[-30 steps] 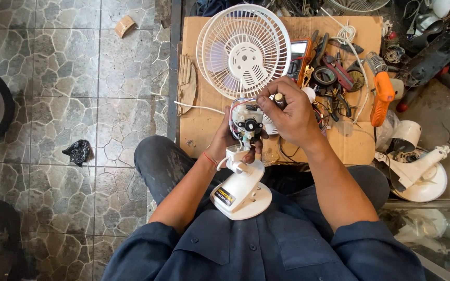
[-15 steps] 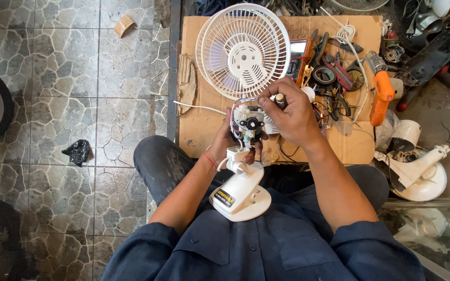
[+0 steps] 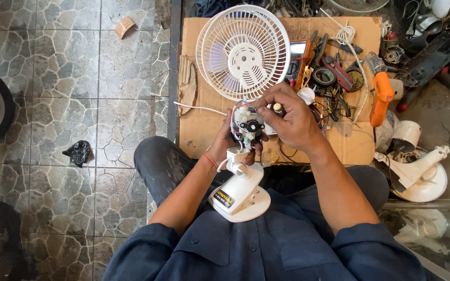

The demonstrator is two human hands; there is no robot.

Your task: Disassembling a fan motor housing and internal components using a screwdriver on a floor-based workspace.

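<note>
Left hand (image 3: 224, 147) cups bare fan motor (image 3: 248, 126) from behind, white fan base (image 3: 240, 191) resting on lap; right hand (image 3: 287, 117) pinches at motor's top (coloured wires showing). White fan guard (image 3: 243, 52) lies on cardboard worktop (image 3: 204, 122), orange tool (image 3: 382, 97) near right edge, well apart from guard

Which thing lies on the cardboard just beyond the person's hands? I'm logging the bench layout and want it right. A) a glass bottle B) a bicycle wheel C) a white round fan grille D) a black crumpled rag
C: the white round fan grille lies flat on the cardboard sheet, directly past the left hand and right hand, which hold the small fan motor above its white stand.
</note>
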